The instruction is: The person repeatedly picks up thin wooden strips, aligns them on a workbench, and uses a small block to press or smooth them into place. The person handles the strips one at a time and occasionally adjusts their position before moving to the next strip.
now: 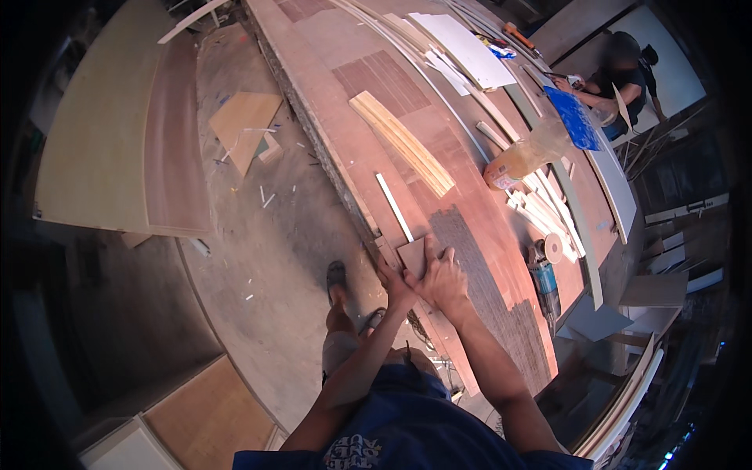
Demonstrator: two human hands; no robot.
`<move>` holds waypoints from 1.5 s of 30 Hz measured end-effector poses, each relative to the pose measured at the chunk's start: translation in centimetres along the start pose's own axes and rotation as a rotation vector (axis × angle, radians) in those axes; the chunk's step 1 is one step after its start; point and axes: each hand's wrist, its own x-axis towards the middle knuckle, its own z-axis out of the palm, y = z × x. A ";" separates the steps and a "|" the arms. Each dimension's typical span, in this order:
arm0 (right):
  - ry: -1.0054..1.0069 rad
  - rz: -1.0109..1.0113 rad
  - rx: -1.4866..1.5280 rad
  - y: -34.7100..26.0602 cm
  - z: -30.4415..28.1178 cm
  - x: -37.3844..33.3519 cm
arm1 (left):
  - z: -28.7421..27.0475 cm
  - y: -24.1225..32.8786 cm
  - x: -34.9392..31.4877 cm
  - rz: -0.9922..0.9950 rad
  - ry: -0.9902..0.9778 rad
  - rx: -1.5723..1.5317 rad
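Observation:
At the near edge of the workbench (345, 149), a small brown board (411, 256) lies flat under my hands. My right hand (441, 278) presses on its right side, the index finger reaching forward and the other fingers bent. My left hand (396, 287) is closed low at the bench edge, its thumb by the board's near corner; what its fingers grip is largely hidden. Just left of the board sits a small wooden block (383, 249) on the edge. A thin white strip (395, 207) stretches away from the board's far side.
Light wood strips (402, 143) lie farther up the bench. To the right are a plastic bottle (509, 168), a pile of offcuts (540, 213) and a teal angle grinder (545, 280). Another person (619, 86) works at the far right. Scraps and a plywood piece (245, 125) lie on the floor.

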 end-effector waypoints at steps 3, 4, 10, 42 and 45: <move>-0.037 -0.006 -0.013 -0.5 -0.5 1.0 | 0.6 0.0 -0.5 -0.032 0.046 0.020; -0.027 -0.019 0.001 -0.8 -0.7 1.4 | 0.8 0.1 -0.5 -0.029 0.036 -0.035; -0.061 -0.033 0.026 -2.2 -1.9 4.5 | 0.4 2.7 -1.5 -0.049 0.051 0.072; -0.115 -0.114 0.019 -5.8 -4.9 14.4 | 0.9 4.7 -2.2 -0.092 0.121 0.107; -0.167 -0.075 -0.033 -5.0 -5.3 11.2 | -0.5 5.0 -2.6 -0.013 0.001 -0.184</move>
